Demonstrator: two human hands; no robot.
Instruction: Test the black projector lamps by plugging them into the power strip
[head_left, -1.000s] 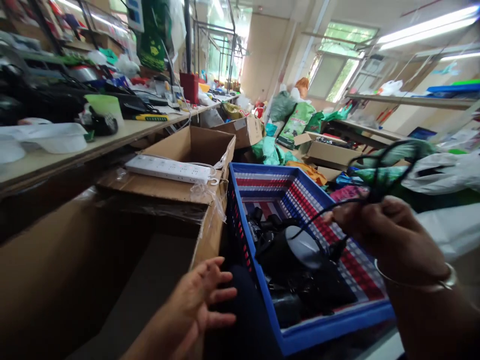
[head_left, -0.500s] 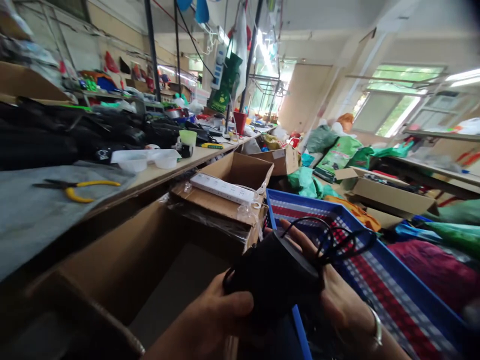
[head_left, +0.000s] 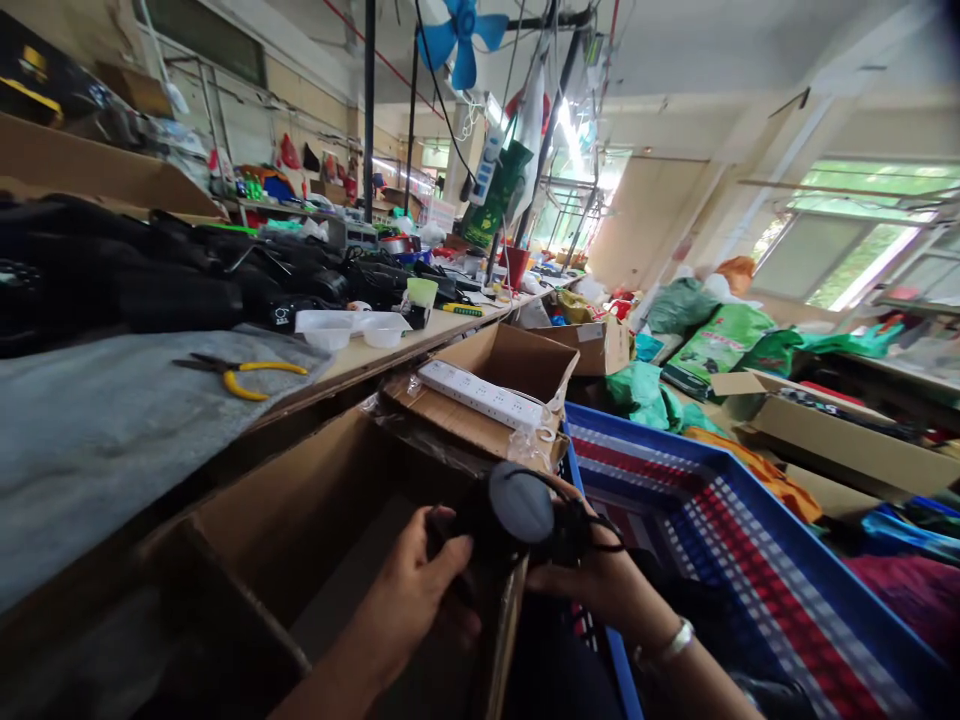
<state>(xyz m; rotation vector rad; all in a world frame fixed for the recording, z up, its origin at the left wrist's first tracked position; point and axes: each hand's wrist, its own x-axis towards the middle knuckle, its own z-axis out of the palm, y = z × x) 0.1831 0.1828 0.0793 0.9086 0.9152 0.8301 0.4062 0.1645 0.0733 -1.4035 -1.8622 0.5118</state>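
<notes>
Both my hands hold a black device with a grey round face (head_left: 517, 512) and a black cable, over the edge between a large open cardboard box (head_left: 315, 540) and a blue plastic basket (head_left: 750, 560). My left hand (head_left: 416, 590) grips the device's left side with fingers wrapped round it. On its right side my right hand (head_left: 600, 575), with a metal bracelet on the wrist, is closed round the device and the looped cable.
A white power strip (head_left: 484, 393) lies on a smaller cardboard box (head_left: 517, 365). On the workbench at left lie yellow-handled pliers (head_left: 244, 375), white plastic trays (head_left: 352, 328) and black gear. Green bags and boxes crowd the floor at right.
The view has swung left and up. The black device has moved from above the basket's corner to the big box's edge, turned so its grey face shows; both hands stay on it.
</notes>
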